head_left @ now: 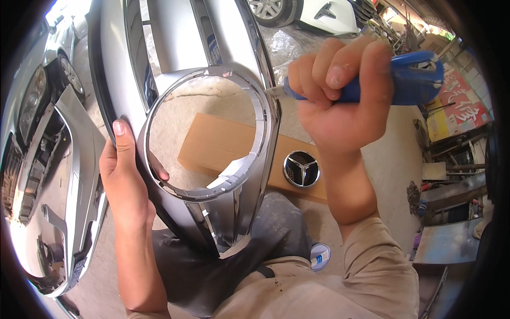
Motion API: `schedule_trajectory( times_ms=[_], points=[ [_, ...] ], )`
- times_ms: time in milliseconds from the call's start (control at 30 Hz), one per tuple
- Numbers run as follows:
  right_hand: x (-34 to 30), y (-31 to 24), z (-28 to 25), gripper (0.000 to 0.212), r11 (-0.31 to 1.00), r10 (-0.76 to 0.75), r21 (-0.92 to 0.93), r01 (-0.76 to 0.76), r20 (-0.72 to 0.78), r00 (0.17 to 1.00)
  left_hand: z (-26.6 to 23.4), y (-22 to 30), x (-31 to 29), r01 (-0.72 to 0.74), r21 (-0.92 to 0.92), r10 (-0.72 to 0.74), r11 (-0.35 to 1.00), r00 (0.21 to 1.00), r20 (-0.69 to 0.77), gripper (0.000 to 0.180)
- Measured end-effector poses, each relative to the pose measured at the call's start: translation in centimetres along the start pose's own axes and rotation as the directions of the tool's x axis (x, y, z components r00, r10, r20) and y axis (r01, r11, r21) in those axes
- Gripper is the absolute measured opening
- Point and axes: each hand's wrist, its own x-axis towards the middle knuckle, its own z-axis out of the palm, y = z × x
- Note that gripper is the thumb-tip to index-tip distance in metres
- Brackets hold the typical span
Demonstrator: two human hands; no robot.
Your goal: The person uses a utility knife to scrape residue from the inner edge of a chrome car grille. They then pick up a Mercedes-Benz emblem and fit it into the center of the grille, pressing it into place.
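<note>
1. Silver grille panel (172, 37): the step in hand appears to be working with a tool at the right side of its chrome ring (258, 133); the next move probably calls for a steady panel and small, controlled force; the panel stands before the person, its lower end at the dark trousers (186, 276); its long axis runs lengthwise, away from the person, with the narrower end nearest and leaning slightly right.
2. Cardboard box (207, 143): lies beyond the ring, partly seen through it.
3. Left hand (125, 181): grips the panel's left edge — thumb on the near side, fingers wrapped behind, some tips showing through the ring.
4. Right hand (345, 95): fingers closed in a fist around the tool's handle.
5. Blue-handled tool (417, 80): lies nearly crosswise, metal end pointing left to the ring's edge; whether it touches, I cannot tell.
6. Round emblem (302, 169): rests on the box.
</note>
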Motion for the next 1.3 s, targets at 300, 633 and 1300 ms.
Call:
schedule_trajectory(
  times_ms=[300, 633, 1300],
  points=[
    [1.0, 0.2, 1.1, 0.041, 0.999, -0.041, -0.007, 0.04, -0.085, 0.996, 0.3, 0.1, -0.1, -0.005, 0.005, 0.005, 1.0, 0.999, 0.042, 0.041],
    [0.6, 0.5, 1.5, 0.042, 1.0, -0.03, -0.009, 0.028, -0.181, 0.983, 0.8, 0.1, -0.5, 0.0, 0.001, -0.001, 1.0, 1.0, 0.01, 0.042],
    [1.4, 1.4, 1.4, 0.036, 0.99, -0.12, -0.065, 0.124, 0.067, 0.991, 0.4, 0.0, -0.3, 0.0, -0.017, 0.002, 1.0, 0.996, 0.086, 0.041]
  ],
)
